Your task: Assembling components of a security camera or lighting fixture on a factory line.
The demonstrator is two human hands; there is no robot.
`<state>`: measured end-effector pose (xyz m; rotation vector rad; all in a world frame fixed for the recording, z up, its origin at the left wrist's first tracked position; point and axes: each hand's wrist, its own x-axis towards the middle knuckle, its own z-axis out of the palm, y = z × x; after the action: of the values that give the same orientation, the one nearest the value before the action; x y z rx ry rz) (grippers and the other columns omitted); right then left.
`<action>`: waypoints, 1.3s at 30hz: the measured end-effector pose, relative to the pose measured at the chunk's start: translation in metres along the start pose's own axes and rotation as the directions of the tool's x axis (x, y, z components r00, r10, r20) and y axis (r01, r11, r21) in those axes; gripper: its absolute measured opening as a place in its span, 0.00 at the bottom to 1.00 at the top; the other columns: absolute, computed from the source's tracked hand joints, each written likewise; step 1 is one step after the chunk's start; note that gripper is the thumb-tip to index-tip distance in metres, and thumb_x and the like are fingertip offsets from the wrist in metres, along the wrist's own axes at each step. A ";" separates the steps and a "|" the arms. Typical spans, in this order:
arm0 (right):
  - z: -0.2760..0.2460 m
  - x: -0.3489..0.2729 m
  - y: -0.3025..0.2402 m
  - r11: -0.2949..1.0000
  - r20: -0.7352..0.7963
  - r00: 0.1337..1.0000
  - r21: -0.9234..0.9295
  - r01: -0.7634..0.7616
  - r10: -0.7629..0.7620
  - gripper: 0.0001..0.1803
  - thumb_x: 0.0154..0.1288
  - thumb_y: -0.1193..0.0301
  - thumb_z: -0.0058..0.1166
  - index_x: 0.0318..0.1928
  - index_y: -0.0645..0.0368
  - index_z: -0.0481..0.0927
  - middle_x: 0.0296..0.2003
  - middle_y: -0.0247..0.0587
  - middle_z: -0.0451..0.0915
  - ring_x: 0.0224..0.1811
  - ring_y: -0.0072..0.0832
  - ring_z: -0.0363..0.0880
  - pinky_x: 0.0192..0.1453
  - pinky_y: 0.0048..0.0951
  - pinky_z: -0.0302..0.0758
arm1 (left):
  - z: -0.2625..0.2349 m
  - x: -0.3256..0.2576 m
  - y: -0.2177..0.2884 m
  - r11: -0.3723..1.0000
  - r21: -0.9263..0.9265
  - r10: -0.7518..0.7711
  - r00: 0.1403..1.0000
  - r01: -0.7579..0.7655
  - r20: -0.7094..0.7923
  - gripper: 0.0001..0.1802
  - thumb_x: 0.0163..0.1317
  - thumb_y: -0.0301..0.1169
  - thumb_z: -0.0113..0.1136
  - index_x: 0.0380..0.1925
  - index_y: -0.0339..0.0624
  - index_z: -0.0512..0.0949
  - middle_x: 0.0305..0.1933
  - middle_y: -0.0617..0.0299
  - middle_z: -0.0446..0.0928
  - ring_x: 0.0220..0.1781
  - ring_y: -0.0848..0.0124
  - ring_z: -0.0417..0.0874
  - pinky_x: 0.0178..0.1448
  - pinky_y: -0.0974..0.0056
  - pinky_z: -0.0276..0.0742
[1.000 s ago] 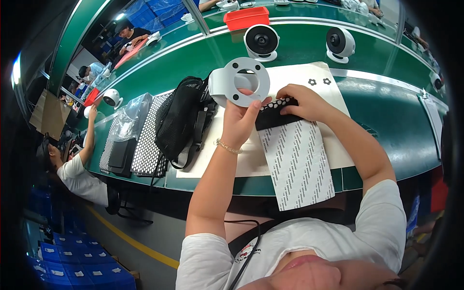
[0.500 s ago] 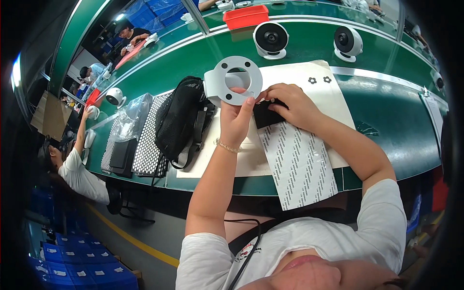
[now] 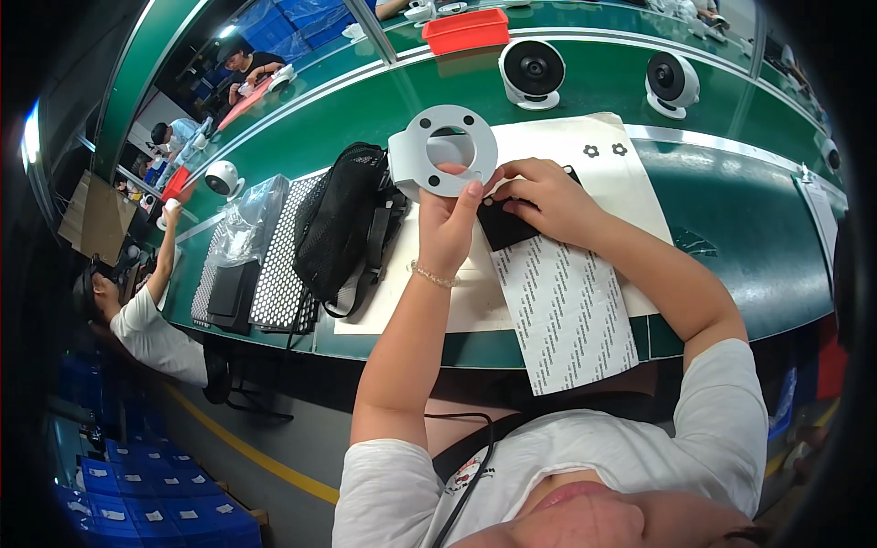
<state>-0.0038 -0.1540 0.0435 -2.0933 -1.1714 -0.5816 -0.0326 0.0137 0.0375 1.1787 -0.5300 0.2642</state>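
My left hand [image 3: 450, 222] holds up a round grey-white plastic bracket [image 3: 444, 152] with a large centre hole and small screw holes, thumb through the centre. My right hand [image 3: 541, 199] rests on the near end of a long white backing sheet [image 3: 566, 310], fingertips pinching at a black adhesive pad [image 3: 502, 226] at the sheet's top. The sheet hangs over the table's front edge. Both lie over a white paper mat [image 3: 557, 146] on the green table [image 3: 731, 210].
A black mesh bag [image 3: 347, 228] lies left of the bracket, then a perforated black sheet [image 3: 274, 274] and clear plastic bags [image 3: 242, 224]. Two white round cameras [image 3: 532, 71] [image 3: 671, 84] and a red tray [image 3: 466, 29] stand farther back. Another person [image 3: 137, 310] works at the left.
The bracket has risen slightly and moved left in my left hand. My right hand stayed on the black pad at the sheet's top, shifting a little toward the bracket.
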 end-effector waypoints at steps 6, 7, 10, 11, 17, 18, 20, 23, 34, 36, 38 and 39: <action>0.003 0.000 -0.001 0.997 0.010 0.999 -0.063 0.046 -0.046 0.05 0.49 0.74 0.55 0.30 0.56 0.79 0.43 0.36 0.75 0.46 0.34 0.70 0.50 0.35 0.66 | 0.001 0.002 0.001 1.000 0.001 0.023 0.999 -0.023 -0.040 0.13 0.60 0.24 0.48 0.43 0.41 0.59 0.48 0.50 0.68 0.50 0.57 0.74 0.57 0.55 0.69; 0.003 -0.001 0.000 0.997 0.015 0.999 -0.071 0.044 -0.043 0.05 0.49 0.74 0.55 0.30 0.56 0.79 0.43 0.36 0.75 0.46 0.34 0.70 0.51 0.35 0.66 | 0.002 0.003 0.002 1.000 0.006 0.025 0.999 -0.025 -0.048 0.12 0.59 0.22 0.47 0.41 0.42 0.59 0.48 0.47 0.68 0.50 0.53 0.74 0.57 0.52 0.70; 0.002 -0.001 0.001 0.998 0.038 0.999 -0.052 0.040 -0.038 0.05 0.49 0.75 0.55 0.29 0.56 0.79 0.43 0.35 0.74 0.47 0.34 0.69 0.51 0.34 0.65 | -0.001 0.003 0.002 0.999 -0.030 0.026 1.000 -0.026 -0.007 0.13 0.61 0.24 0.48 0.44 0.40 0.58 0.48 0.53 0.68 0.49 0.60 0.74 0.58 0.55 0.69; 0.002 -0.001 0.001 0.998 0.038 0.999 -0.052 0.041 -0.039 0.05 0.49 0.75 0.55 0.29 0.56 0.79 0.43 0.35 0.74 0.47 0.34 0.69 0.51 0.34 0.65 | 0.000 0.003 0.002 0.999 -0.030 0.027 1.000 -0.027 -0.007 0.13 0.61 0.24 0.48 0.44 0.40 0.58 0.48 0.53 0.68 0.49 0.60 0.74 0.58 0.55 0.69; -0.010 0.002 -0.006 0.986 -0.038 0.997 0.155 -0.059 0.065 0.03 0.50 0.76 0.54 0.28 0.57 0.74 0.48 0.40 0.67 0.57 0.38 0.58 0.60 0.35 0.54 | -0.002 0.003 0.000 0.998 -0.063 0.026 0.997 -0.031 -0.076 0.12 0.60 0.23 0.47 0.42 0.42 0.60 0.48 0.47 0.68 0.49 0.52 0.75 0.57 0.52 0.70; -0.012 0.006 -0.008 0.978 -0.101 0.990 0.195 -0.078 0.099 0.03 0.52 0.74 0.53 0.30 0.57 0.74 0.50 0.41 0.65 0.59 0.38 0.57 0.61 0.36 0.53 | 0.000 0.003 0.002 0.997 -0.079 0.010 0.997 -0.016 -0.076 0.13 0.58 0.21 0.46 0.42 0.42 0.60 0.49 0.48 0.68 0.50 0.53 0.74 0.57 0.52 0.69; -0.017 0.015 -0.011 0.955 -0.169 0.973 0.277 -0.107 0.158 0.06 0.58 0.68 0.51 0.34 0.55 0.74 0.55 0.41 0.61 0.62 0.37 0.53 0.63 0.36 0.50 | -0.002 0.002 0.002 0.996 -0.093 -0.003 0.997 -0.004 -0.078 0.14 0.57 0.20 0.46 0.43 0.42 0.60 0.49 0.49 0.67 0.50 0.53 0.74 0.57 0.52 0.69; -0.010 0.028 -0.015 0.940 -0.170 0.966 0.313 -0.136 0.197 0.06 0.58 0.67 0.51 0.34 0.55 0.74 0.57 0.42 0.60 0.63 0.38 0.52 0.64 0.37 0.49 | -0.005 0.000 0.004 0.989 -0.145 -0.022 0.999 0.029 0.046 0.23 0.53 0.14 0.43 0.49 0.40 0.57 0.52 0.53 0.64 0.55 0.61 0.70 0.62 0.58 0.64; -0.001 0.024 -0.021 0.962 -0.129 0.972 0.215 -0.167 0.197 0.05 0.57 0.69 0.51 0.34 0.54 0.76 0.61 0.42 0.56 0.65 0.41 0.48 0.65 0.40 0.46 | -0.003 -0.002 0.001 0.999 -0.025 -0.036 0.999 0.037 0.038 0.24 0.51 0.12 0.40 0.49 0.40 0.56 0.52 0.53 0.64 0.57 0.62 0.69 0.59 0.62 0.65; 0.000 0.019 -0.023 0.997 -0.198 0.978 -0.016 -0.077 0.073 0.08 0.55 0.72 0.51 0.38 0.52 0.78 0.60 0.40 0.59 0.65 0.39 0.50 0.64 0.39 0.47 | -0.004 -0.004 0.001 0.998 -0.040 -0.045 0.998 0.048 0.054 0.24 0.50 0.12 0.39 0.49 0.39 0.56 0.52 0.52 0.64 0.57 0.61 0.69 0.59 0.62 0.65; -0.001 0.014 -0.021 0.989 -0.206 0.978 -0.148 -0.003 -0.027 0.09 0.55 0.73 0.50 0.38 0.52 0.77 0.59 0.37 0.61 0.64 0.37 0.52 0.64 0.39 0.48 | -0.004 -0.003 0.000 0.999 -0.026 -0.028 0.998 0.029 0.055 0.24 0.50 0.11 0.38 0.49 0.39 0.56 0.52 0.52 0.64 0.57 0.61 0.69 0.59 0.62 0.65; -0.002 0.011 -0.020 0.958 -0.202 0.971 -0.277 0.069 -0.128 0.10 0.54 0.74 0.49 0.39 0.52 0.77 0.59 0.34 0.62 0.63 0.36 0.54 0.63 0.39 0.49 | -0.003 -0.003 -0.001 1.000 -0.012 -0.010 0.998 0.010 0.057 0.24 0.50 0.11 0.38 0.49 0.39 0.55 0.52 0.51 0.64 0.57 0.61 0.69 0.59 0.62 0.65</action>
<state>-0.0152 -0.1415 0.0584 -2.1330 -1.1254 -1.0421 -0.0338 0.0166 0.0344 1.1791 -0.5745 0.2193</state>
